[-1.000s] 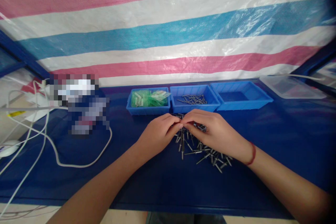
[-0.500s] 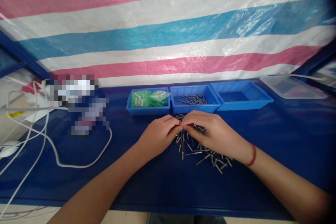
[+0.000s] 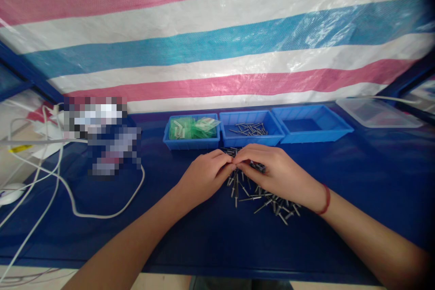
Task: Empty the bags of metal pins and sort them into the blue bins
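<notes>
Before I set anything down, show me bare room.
Bare blue tabletop: between the right forearm and rightmost blue plastic bin; also between both forearms, near the front edge. Crowded: silver metal rivets under the right hand; white cables at left.

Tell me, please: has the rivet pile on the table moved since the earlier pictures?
No. The visible rivet pile keeps its place against the middle bin, on the near side; the right hand covers some of it.
</notes>
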Action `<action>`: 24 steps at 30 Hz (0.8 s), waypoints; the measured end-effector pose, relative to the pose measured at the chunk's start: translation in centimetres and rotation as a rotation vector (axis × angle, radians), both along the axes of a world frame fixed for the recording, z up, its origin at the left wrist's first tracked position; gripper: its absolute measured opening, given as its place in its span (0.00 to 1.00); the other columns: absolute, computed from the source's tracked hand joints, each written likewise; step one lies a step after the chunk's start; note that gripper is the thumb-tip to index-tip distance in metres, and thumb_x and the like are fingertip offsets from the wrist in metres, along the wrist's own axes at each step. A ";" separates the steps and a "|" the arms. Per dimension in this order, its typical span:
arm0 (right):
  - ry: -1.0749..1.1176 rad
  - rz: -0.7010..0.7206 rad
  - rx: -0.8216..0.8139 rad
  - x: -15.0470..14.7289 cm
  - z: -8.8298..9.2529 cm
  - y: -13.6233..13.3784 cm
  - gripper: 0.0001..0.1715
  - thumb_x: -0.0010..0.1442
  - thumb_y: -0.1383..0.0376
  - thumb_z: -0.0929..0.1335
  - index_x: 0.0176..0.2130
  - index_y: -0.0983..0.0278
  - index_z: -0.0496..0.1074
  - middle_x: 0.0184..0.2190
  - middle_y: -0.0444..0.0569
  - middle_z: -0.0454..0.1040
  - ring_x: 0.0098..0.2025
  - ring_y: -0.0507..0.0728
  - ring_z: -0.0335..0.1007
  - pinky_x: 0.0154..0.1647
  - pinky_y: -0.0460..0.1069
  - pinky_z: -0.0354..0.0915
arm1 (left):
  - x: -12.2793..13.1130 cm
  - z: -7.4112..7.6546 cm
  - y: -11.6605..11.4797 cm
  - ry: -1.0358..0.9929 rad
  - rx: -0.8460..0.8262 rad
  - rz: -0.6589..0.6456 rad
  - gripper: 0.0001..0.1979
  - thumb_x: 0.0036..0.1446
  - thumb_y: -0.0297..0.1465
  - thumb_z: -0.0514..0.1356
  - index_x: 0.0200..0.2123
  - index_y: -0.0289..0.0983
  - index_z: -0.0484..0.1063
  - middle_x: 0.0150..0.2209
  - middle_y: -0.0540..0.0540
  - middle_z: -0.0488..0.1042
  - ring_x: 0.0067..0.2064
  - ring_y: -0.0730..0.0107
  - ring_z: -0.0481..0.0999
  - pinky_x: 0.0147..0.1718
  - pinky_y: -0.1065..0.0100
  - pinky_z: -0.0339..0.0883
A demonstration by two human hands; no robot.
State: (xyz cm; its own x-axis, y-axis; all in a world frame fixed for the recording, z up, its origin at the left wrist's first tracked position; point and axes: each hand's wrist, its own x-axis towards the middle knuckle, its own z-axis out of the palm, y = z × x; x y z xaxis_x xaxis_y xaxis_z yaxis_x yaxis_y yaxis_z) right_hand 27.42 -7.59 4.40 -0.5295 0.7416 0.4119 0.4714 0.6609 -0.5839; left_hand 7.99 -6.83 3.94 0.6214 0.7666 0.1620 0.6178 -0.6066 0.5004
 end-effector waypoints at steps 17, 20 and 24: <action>-0.015 0.003 0.018 0.0 0.1 0.1 0.09 0.60 0.71 0.64 0.36 0.62 0.73 0.34 0.47 0.75 0.37 0.52 0.71 0.37 0.47 0.66 | -0.1 -0.1 0.0 0.007 0.001 -0.001 0.11 0.65 0.32 0.50 0.37 0.36 0.71 0.38 0.47 0.73 0.38 0.68 0.72 0.37 0.70 0.64; 0.013 -0.008 -0.002 -0.1 0.1 0.0 0.09 0.59 0.71 0.64 0.38 0.61 0.73 0.36 0.47 0.76 0.37 0.53 0.72 0.38 0.48 0.67 | 0.0 0.0 -0.1 -0.019 0.003 0.003 0.10 0.64 0.31 0.51 0.38 0.37 0.72 0.38 0.46 0.73 0.38 0.68 0.72 0.37 0.69 0.64; 0.084 -0.083 -0.051 -0.2 0.1 -0.1 0.07 0.58 0.70 0.65 0.37 0.61 0.72 0.35 0.46 0.76 0.33 0.52 0.71 0.34 0.47 0.67 | 0.1 0.2 -0.2 -0.093 -0.011 0.007 0.11 0.64 0.32 0.51 0.39 0.37 0.72 0.39 0.46 0.72 0.40 0.69 0.72 0.38 0.70 0.64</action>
State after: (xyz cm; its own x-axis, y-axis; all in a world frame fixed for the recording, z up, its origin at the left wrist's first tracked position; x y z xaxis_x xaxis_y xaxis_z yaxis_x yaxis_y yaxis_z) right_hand 27.19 -7.73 4.48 -0.4309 0.8025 0.4127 0.4710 0.5901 -0.6557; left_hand 8.11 -7.06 4.18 0.5985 0.7730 0.2103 0.5725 -0.5963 0.5627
